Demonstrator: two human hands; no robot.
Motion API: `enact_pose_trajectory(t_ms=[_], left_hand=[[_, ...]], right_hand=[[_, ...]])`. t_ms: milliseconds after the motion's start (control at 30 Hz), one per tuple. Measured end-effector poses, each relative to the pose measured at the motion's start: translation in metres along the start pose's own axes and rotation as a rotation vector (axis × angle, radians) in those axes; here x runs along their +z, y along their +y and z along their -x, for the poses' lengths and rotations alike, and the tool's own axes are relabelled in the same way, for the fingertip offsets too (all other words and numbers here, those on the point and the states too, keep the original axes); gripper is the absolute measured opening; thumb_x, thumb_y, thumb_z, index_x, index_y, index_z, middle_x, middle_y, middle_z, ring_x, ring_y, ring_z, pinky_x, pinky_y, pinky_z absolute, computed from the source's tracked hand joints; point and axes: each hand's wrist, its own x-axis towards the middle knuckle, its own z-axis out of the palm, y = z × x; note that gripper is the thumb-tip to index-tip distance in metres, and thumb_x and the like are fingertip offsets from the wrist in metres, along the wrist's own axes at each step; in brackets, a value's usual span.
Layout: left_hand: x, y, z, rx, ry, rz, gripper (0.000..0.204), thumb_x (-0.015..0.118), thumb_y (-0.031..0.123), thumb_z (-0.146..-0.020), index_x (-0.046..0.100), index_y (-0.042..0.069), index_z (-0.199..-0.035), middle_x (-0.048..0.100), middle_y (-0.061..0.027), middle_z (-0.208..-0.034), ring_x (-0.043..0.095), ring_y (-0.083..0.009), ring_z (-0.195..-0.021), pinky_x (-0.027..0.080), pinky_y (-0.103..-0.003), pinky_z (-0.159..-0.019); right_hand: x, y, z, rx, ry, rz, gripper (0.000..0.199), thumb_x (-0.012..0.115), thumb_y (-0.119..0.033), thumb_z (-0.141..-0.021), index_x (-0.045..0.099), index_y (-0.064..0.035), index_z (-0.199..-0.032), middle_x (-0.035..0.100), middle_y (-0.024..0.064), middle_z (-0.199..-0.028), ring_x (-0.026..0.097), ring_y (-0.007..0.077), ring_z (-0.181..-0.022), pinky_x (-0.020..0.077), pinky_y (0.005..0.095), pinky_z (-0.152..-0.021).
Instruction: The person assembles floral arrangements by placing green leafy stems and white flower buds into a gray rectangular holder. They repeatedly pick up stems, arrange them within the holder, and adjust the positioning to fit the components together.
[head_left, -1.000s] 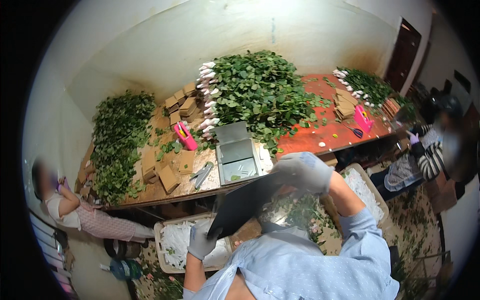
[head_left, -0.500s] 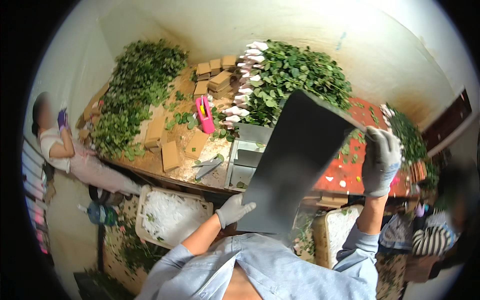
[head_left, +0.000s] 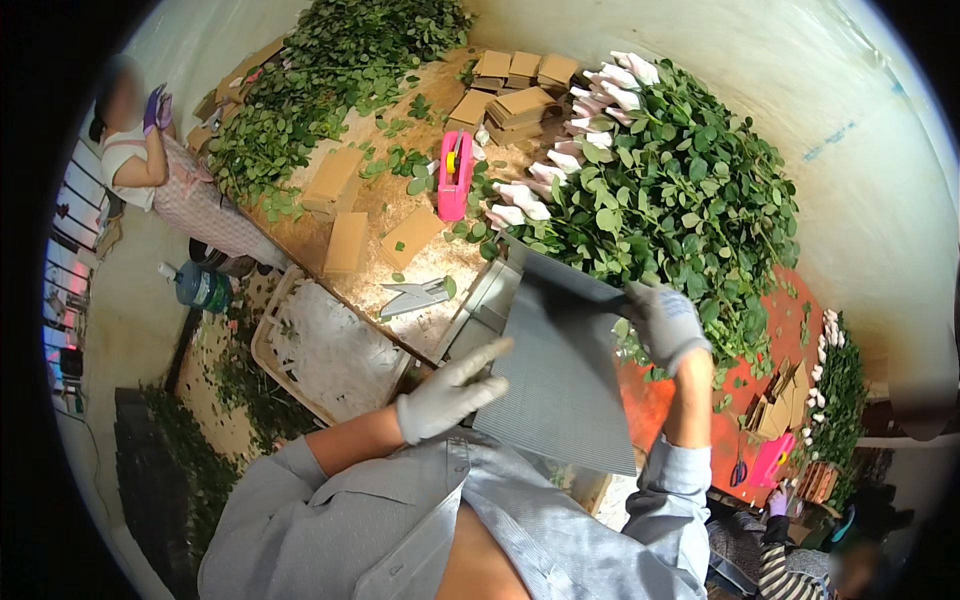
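Note:
A dark grey, finely ribbed sheet (head_left: 565,375) is held up in front of my chest, its far part bent and shaded. My right hand (head_left: 668,325), in a grey-white work glove, is closed on the sheet's far right edge. Gloved likewise, my left hand (head_left: 450,393) has its fingers stretched out by the sheet's left edge; whether they touch it I cannot tell. Partly under the sheet sits a shallow metal tray (head_left: 470,325). Just left of the tray lies a grey stapler-like tool (head_left: 415,297) on the table.
Leafy stems with white-wrapped heads (head_left: 700,190) are heaped at the back. Cardboard pieces (head_left: 345,243) and a pink tape dispenser (head_left: 455,178) are on the wooden table (head_left: 390,345). A crate (head_left: 262,345) of white scraps stands at left. Co-workers are at far left (head_left: 150,170) and lower right (head_left: 790,570).
The sheet has come down and tilted closer to flat, my right hand lowering and moving left with it. My left hand's fingers have spread. The view has turned to the right.

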Motion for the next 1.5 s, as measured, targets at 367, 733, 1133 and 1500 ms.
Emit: enact_pose_trajectory(t_ms=[367, 733, 1133, 1500], left_hand=[[-0.110, -0.061, -0.069, 0.031, 0.208, -0.102, 0.066, 0.057, 0.014, -0.097, 0.031, 0.000, -0.157, 0.067, -0.0207, -0.115, 0.069, -0.0204, -0.082, 0.054, -0.033, -0.082], [-0.131, -0.105, -0.116, -0.102, -0.078, -0.694, 0.060, 0.062, 0.040, -0.093, 0.053, 0.003, -0.139, 0.065, -0.0260, -0.125, 0.063, -0.0392, -0.117, 0.049, -0.046, -0.100], [-0.138, -0.093, -0.135, 0.034, -0.074, -0.868, 0.050, 0.067, 0.033, -0.091, 0.061, 0.009, -0.135, 0.060, -0.0235, -0.132, 0.061, -0.0410, -0.118, 0.048, -0.048, -0.102], [-0.116, -0.090, -0.128, 0.099, 0.176, -0.786, 0.048, 0.070, 0.026, -0.086, 0.061, 0.008, -0.130, 0.067, -0.0175, -0.112, 0.064, -0.0372, -0.107, 0.050, -0.047, -0.095]], right_hand=[[0.091, 0.010, -0.043, 0.167, 0.366, 0.063, 0.045, 0.070, -0.021, -0.089, 0.059, -0.0096, -0.131, 0.060, 0.0171, -0.123, 0.056, 0.0376, -0.115, 0.0461, 0.0481, -0.099], [0.007, -0.052, -0.016, 0.332, 0.027, -1.021, 0.035, 0.072, -0.015, -0.095, 0.063, 0.0009, -0.125, 0.068, 0.0117, -0.110, 0.066, 0.0192, -0.097, 0.0527, 0.0301, -0.088], [-0.004, 0.018, -0.061, 0.423, 0.172, -1.106, 0.031, 0.059, -0.022, -0.104, 0.064, -0.0029, -0.128, 0.071, 0.0058, -0.110, 0.067, 0.0157, -0.097, 0.0540, 0.0303, -0.084], [0.062, 0.015, -0.095, 0.093, -0.631, -1.012, 0.039, 0.073, -0.019, -0.093, 0.063, 0.0009, -0.126, 0.067, 0.0147, -0.113, 0.066, 0.0227, -0.108, 0.0540, 0.0346, -0.093]])
